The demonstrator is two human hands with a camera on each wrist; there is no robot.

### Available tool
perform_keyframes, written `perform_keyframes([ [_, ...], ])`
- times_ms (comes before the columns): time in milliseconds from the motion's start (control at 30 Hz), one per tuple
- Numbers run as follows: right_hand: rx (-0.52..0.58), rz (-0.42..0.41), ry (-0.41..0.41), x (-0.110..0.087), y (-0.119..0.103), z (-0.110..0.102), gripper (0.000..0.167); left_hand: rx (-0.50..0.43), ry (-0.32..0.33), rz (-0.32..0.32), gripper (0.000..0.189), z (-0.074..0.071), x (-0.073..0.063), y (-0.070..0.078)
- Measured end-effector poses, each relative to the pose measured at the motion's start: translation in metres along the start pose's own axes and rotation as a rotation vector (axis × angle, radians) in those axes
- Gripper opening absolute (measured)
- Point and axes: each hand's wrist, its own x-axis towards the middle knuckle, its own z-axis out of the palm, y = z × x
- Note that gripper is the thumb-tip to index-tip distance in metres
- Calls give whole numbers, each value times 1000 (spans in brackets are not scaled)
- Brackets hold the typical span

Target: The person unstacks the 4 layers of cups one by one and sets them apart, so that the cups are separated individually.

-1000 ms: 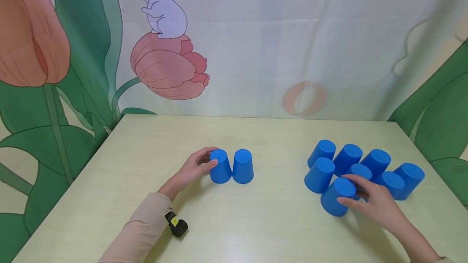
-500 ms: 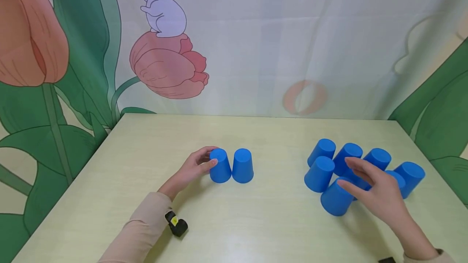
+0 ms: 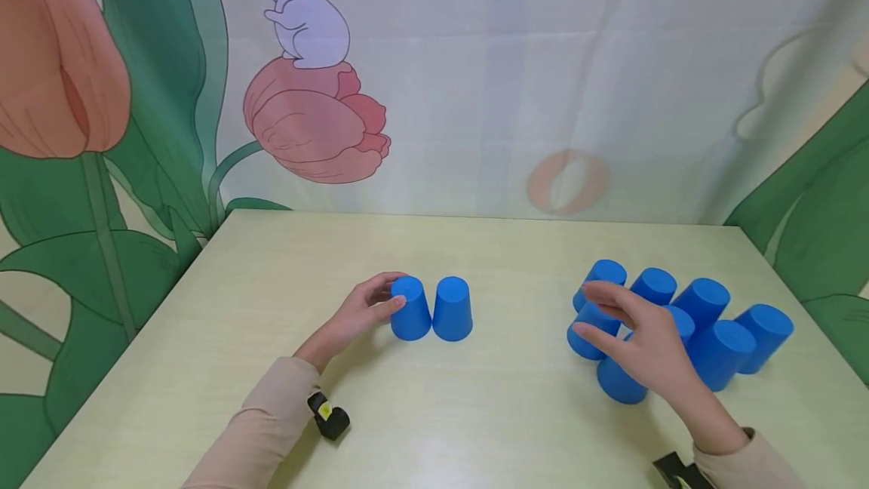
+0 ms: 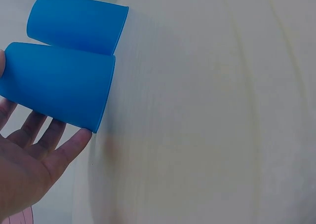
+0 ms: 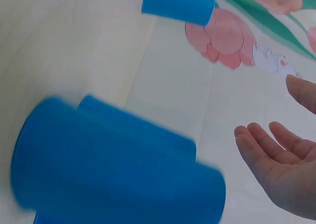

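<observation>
On the left part of the table my left hand grips an upside-down blue plastic cup, thumb on one side and fingers on the other. A second inverted blue cup stands right beside it, their bases touching or nearly so. My right hand hovers over a group of inverted blue cups on the right, holding nothing, thumb and fingers spread apart. It partly hides the front cup and the cup behind that. In the right wrist view the hand is apart from the nearest cup.
Several more inverted blue cups stand close together there, among them one at the right end and one in front of it. The pale wooden table ends at a printed curtain behind. A black wrist device sits by the left sleeve.
My right hand has let go of the front cup, lifted, and moved left over the group. My left hand and its cup have stayed in place.
</observation>
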Motion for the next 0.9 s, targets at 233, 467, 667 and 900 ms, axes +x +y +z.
perform_keyframes([
  [233,66,-31,-67,14,-6,21,51,-10,-3,0,45,0,0,2],
  [467,117,-25,-118,29,-8,44,50,-8,-6,-7,45,0,-1,4],
  [667,143,-1,-146,41,-6,63,50,-5,-19,-6,43,2,-12,29],
  [900,150,29,-201,52,-9,81,53,-9,-20,1,43,2,-13,29],
])
